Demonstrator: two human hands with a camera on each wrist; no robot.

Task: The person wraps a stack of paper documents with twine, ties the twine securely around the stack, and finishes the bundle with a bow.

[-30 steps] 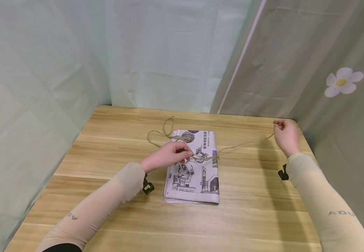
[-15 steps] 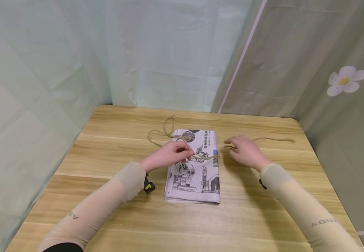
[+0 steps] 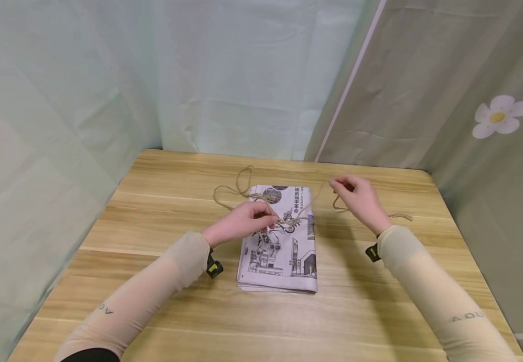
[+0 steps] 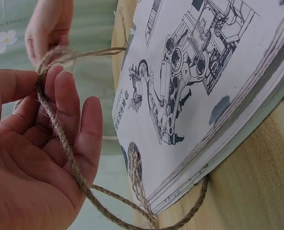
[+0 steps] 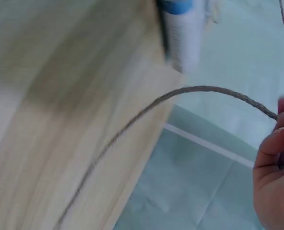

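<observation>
Left hand point(image 3: 243, 221) fingers grasp the twine point(image 3: 295, 220) over the newspaper point(image 3: 279, 251); right hand point(image 3: 358, 201) fingers pinch its raised strand.

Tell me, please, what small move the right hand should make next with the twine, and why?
Probably draw the twine gently rightward: the right hand pinches a slack strand, while the left hand holds the crossing on the newspaper.

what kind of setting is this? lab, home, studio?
Probably a makeshift recording booth, not a lived-in room: a light wooden table boxed in by creased pale green cloth backdrops, one with white flowers printed on it. On the table, only a folded newspaper and tan twine.
</observation>
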